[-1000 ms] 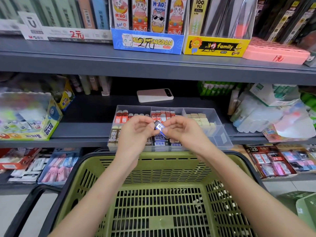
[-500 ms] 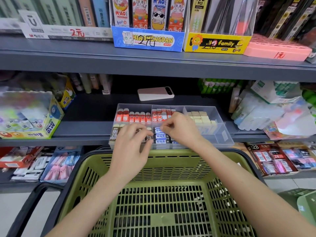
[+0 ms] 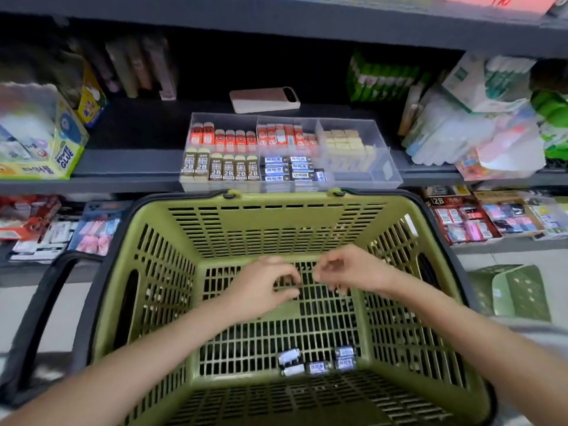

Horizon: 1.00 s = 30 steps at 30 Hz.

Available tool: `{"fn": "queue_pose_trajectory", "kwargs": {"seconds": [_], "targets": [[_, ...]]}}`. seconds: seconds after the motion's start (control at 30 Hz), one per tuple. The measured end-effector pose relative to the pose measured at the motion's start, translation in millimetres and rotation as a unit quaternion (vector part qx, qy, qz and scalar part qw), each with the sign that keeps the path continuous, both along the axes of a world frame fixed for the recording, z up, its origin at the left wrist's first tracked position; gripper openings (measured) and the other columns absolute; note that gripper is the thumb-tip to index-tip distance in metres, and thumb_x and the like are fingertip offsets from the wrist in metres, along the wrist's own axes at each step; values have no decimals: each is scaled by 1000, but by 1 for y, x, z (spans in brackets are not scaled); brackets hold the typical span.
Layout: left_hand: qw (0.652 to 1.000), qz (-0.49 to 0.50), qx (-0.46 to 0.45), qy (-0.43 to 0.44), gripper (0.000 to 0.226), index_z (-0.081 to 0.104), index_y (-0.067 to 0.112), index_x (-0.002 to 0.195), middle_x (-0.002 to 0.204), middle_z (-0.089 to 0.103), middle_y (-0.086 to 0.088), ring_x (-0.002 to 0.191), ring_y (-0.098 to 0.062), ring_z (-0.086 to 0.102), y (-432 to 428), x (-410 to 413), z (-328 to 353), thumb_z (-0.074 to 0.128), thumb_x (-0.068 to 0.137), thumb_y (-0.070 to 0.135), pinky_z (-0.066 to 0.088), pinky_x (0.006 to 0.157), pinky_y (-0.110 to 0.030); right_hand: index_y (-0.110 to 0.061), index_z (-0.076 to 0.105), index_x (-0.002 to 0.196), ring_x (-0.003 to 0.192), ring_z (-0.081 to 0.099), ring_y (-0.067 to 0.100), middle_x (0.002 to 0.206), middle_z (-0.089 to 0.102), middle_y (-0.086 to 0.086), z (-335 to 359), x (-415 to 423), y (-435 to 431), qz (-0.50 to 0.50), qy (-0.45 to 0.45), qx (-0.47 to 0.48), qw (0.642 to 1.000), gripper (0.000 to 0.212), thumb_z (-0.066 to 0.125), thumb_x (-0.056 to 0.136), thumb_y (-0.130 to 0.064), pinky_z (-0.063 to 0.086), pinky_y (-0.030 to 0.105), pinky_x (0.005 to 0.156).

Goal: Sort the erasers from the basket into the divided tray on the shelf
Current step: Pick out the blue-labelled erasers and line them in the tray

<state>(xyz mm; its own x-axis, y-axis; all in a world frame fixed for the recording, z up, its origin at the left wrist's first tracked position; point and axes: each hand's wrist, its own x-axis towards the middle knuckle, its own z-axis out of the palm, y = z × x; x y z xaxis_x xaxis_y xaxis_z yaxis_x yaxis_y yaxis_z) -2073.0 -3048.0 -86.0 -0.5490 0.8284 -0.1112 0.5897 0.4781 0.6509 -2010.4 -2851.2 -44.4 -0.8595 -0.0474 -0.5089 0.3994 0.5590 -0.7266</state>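
A clear divided tray (image 3: 388,161) stands on the middle shelf. It holds orange-sleeved erasers (image 3: 224,138), brown 2B erasers (image 3: 227,169), blue-sleeved erasers (image 3: 289,169) and cream erasers (image 3: 344,142), each kind in its own compartment. Below it is a green basket (image 3: 276,201) with several blue-sleeved erasers (image 3: 316,362) lying on its floor near me. My left hand (image 3: 267,285) and my right hand (image 3: 347,272) hover side by side inside the basket, over its far end. Their fingers are loosely curled and I see nothing in either. The picture is blurred.
A pink power bank (image 3: 264,99) lies on the shelf behind the tray. A glue box (image 3: 46,142) stands at the left and plastic packs (image 3: 461,133) at the right. The lower shelf holds more eraser packs (image 3: 467,216). A green stool (image 3: 510,290) stands on the floor at right.
Both hands have left the tray and come down into the basket. The blue eraser they held a second ago is no longer in them. My view has tilted down.
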Motion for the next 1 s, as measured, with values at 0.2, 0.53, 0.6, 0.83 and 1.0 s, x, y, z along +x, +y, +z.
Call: {"fn": "queue_pose_trajectory", "kwargs": {"seconds": [0.2, 0.53, 0.6, 0.83, 1.0], "targets": [[961, -116, -206, -145, 41, 56, 21, 123, 131, 53, -1, 121, -19, 49, 8, 43, -76, 64, 86, 34, 39, 105, -35, -10, 61, 114, 104, 58, 16, 126, 58, 6, -82, 41, 3, 135, -250, 217, 934, 30, 64, 86, -20, 48, 31, 96], [959, -130, -247, -43, 46, 54, 9, 123, 126, 55, -8, 117, -25, 48, 14, 86, -108, 69, 84, 29, 39, 102, -35, -2, 49, 124, 89, 61, 18, 116, 62, 15, -123, 75, -13, 112, -337, 193, 915, 53, 72, 80, -22, 52, 22, 68], [956, -149, -249, -51, 48, 50, 9, 128, 129, 54, -10, 118, -28, 50, 16, 86, -105, 68, 85, 24, 41, 101, -39, 0, 47, 127, 78, 58, 15, 119, 61, 18, -121, 75, -13, 114, -357, 169, 912, 51, 68, 84, -18, 49, 18, 59], [949, -77, -192, -238, 49, 45, 17, 138, 132, 52, -6, 111, -19, 52, 16, 78, -104, 58, 92, 24, 43, 96, -28, -3, 49, 126, 81, 63, 13, 112, 63, 12, -122, 66, -7, 12, -288, 115, 951, 46, 62, 88, -24, 54, 21, 72], [942, -65, -188, -270, 36, 55, 10, 128, 123, 53, -12, 105, -22, 51, 29, 88, -102, 34, 102, 25, 39, 90, -33, -2, 45, 127, 100, 65, 24, 119, 59, 20, -126, 68, -11, -110, -362, -40, 925, 43, 52, 94, -29, 57, 29, 82]]}}
